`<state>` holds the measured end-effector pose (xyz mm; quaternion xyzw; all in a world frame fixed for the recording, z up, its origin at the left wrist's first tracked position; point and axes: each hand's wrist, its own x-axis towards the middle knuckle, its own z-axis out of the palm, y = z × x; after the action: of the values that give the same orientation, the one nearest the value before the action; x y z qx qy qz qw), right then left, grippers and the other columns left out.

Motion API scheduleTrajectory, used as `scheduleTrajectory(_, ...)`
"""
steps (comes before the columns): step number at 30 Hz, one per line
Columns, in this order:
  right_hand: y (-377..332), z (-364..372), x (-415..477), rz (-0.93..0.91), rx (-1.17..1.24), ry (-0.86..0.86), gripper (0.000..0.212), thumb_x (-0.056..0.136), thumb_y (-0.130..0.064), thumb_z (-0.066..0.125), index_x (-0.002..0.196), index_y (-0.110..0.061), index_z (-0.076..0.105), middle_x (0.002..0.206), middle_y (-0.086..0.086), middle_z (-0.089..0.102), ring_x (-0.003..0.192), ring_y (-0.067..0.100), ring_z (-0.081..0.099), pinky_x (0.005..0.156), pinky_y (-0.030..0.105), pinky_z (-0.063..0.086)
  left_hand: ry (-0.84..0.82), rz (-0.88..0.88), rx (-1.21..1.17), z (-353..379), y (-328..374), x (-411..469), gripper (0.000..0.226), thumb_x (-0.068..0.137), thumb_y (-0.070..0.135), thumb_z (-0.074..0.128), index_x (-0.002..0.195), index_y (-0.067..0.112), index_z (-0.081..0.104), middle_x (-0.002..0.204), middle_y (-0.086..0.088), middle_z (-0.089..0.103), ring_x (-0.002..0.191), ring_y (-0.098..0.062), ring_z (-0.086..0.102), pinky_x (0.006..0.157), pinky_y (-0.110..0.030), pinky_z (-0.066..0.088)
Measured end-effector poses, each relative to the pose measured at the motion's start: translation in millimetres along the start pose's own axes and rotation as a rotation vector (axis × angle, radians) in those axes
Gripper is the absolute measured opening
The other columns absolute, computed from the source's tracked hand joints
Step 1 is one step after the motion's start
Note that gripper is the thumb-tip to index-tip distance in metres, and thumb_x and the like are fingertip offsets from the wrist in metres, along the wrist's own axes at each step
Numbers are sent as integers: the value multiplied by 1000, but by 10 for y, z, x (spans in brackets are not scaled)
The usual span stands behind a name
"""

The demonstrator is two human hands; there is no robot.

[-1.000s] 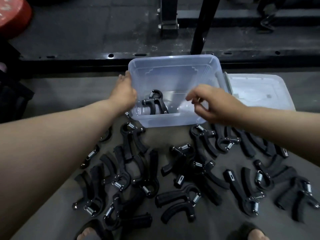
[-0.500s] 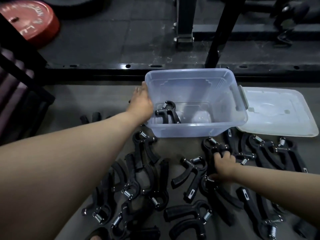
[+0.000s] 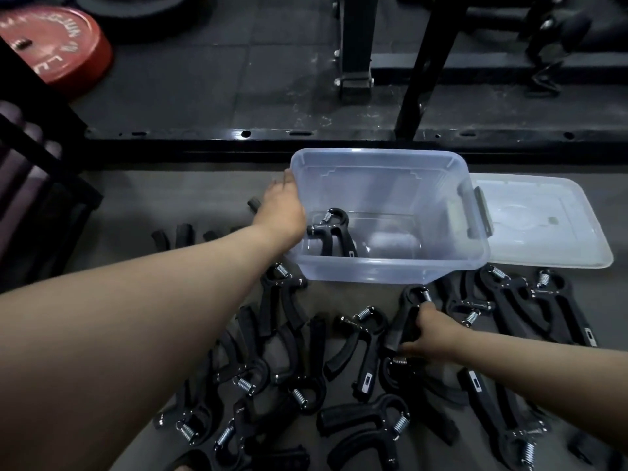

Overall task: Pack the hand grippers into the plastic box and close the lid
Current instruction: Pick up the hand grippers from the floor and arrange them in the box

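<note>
From the head camera, my left hand (image 3: 283, 212) rests flat against the outer left wall of the plastic box (image 3: 387, 270), fingers spread up toward the rim, bracing it and gripping nothing. My right hand (image 3: 429, 329) is closed around the handles of a black hand gripper (image 3: 404, 312) lying just in front of the box's near wall, its spring end pointing toward the box.

That is the change: a second ago the right hand was up over the box opening, half a second ago it had dropped among the scattered grippers on the floor, and now it has one in its fist. The box has stayed put under my left hand.

So far one packed gripper (image 3: 331, 234) lies in the box, toward its left side. The rest of the pile (image 3: 295, 385) is spread across the floor in front of it, many pieces overlapping. The lid (image 3: 543, 219) lies flat just right of the box, touching or nearly touching its latch side.

I judge the task barely begun: this is the second piece, the lift into the box comes next, and tangled neighbours could drag along.
</note>
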<state>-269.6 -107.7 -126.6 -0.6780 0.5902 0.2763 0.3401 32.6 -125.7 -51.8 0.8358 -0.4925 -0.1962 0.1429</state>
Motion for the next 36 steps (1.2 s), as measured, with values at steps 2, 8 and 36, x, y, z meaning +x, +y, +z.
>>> scheduleTrajectory(2,-47,44,1,52,14,15,104,67,-56,80,135,-7,18,137,22,45,122,33,52,95,33,46,-10,-3,-8,-12,23,-34,70,91,3,39,153,6,6,158,-16,16,147,-28,11,119,-36,16)
scheduleTrajectory(8,-339,242,30,314,229,91,109,68,-76,63,148,-12,24,146,28,23,133,44,33,114,43,28,-30,-17,-15,-63,28,-82,70,92,4,39,154,8,6,158,-15,17,147,-27,13,119,-34,16)
scheduleTrajectory(36,-857,-1453,254,-30,882,-236,13,87,5,46,88,0,59,93,18,63,84,25,64,77,35,59,89,-2,-206,-36,-108,-10,37,97,24,32,126,7,49,127,-16,48,118,-33,47,103,-42,37)
